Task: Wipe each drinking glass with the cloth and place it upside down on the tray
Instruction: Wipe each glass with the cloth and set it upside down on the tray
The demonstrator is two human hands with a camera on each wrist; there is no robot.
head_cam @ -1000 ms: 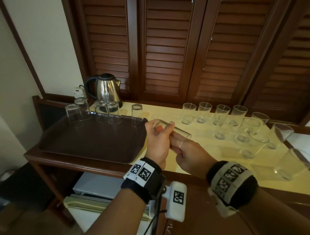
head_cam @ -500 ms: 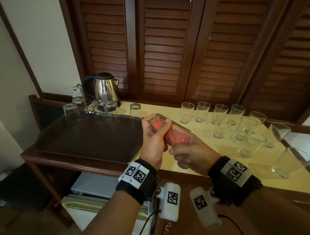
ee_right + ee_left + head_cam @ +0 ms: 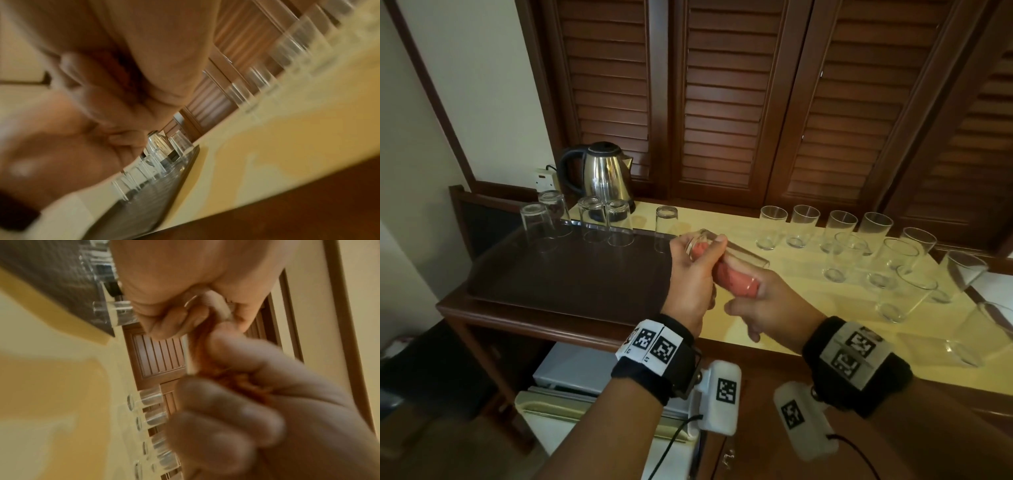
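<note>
My left hand (image 3: 693,274) grips a clear drinking glass (image 3: 743,257) near its base, holding it on its side above the counter's front, beside the tray's right edge. A pink cloth (image 3: 736,279) fills the inside of the glass, and my right hand (image 3: 760,301) grips the cloth at the glass mouth. The left wrist view is blurred but shows my left fingers (image 3: 170,322) curled round the glass and orange-pink cloth (image 3: 226,376) in my right hand. Several glasses (image 3: 616,224) stand upside down along the far edge of the dark brown tray (image 3: 571,274).
Several upright glasses (image 3: 840,229) stand in rows on the yellow counter (image 3: 808,301) to the right. A steel kettle (image 3: 604,174) sits behind the tray. Louvred wooden doors (image 3: 722,102) back the counter. A small fridge (image 3: 585,370) sits below.
One second ago the glass looked clear with no cloth showing; now the pink cloth is inside it. My right wrist has turned over and my right hand has drawn back slightly.
</note>
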